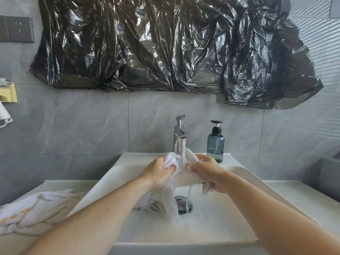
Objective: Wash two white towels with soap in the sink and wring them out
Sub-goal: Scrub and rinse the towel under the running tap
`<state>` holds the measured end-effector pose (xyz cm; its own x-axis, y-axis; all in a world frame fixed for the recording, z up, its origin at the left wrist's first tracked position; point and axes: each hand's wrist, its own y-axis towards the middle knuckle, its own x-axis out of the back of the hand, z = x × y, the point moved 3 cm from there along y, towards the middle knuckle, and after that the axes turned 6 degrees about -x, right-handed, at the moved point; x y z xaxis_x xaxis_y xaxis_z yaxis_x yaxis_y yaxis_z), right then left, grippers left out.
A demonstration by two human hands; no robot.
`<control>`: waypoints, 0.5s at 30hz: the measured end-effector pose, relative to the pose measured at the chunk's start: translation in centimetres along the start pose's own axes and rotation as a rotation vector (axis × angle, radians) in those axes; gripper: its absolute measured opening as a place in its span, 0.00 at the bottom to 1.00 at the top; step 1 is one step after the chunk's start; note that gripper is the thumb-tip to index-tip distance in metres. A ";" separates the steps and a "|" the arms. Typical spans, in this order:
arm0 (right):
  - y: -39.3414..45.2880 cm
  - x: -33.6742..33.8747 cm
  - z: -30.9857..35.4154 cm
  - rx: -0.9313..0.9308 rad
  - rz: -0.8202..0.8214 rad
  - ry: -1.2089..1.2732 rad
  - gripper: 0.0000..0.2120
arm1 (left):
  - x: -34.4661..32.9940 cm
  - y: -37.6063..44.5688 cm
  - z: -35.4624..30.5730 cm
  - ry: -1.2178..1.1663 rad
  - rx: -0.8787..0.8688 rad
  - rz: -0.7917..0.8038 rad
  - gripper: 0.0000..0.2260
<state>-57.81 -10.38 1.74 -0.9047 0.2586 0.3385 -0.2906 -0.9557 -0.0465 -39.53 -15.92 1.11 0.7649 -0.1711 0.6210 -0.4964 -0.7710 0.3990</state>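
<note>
Both my hands hold one wet white towel (181,176) over the white sink (211,223), right under the running chrome faucet (179,137). My left hand (159,174) grips its left part, my right hand (208,172) grips its right part, and loose folds hang down toward the drain (183,205). A second white towel (35,212) with orange lettering lies crumpled on the counter left of the sink. A blue soap pump bottle (215,144) stands on the sink's back rim, just right of the faucet.
Black plastic sheeting (165,45) covers the wall above the sink. A grey wall socket (16,29) and a yellow wall holder (9,92) sit at the far left. White counter (301,199) extends on both sides of the basin.
</note>
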 end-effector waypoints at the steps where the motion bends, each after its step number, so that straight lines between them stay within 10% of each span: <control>1: 0.2 0.2 0.1 0.009 -0.034 0.044 0.09 | 0.0 0.0 -0.2 -0.011 0.001 -0.005 0.10; 10: 1.6 1.2 -0.1 0.043 -0.254 0.190 0.10 | -0.4 -0.6 0.0 -0.083 0.104 0.032 0.07; 15: 1.4 1.2 -0.1 0.147 -0.262 -0.068 0.12 | 0.8 -0.3 -0.4 0.383 0.013 -0.006 0.09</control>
<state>-59.36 -11.40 1.95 -0.7808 0.4933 0.3834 -0.4581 -0.8693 0.1856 -38.94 -15.60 1.72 0.5577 0.0738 0.8268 -0.4847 -0.7797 0.3965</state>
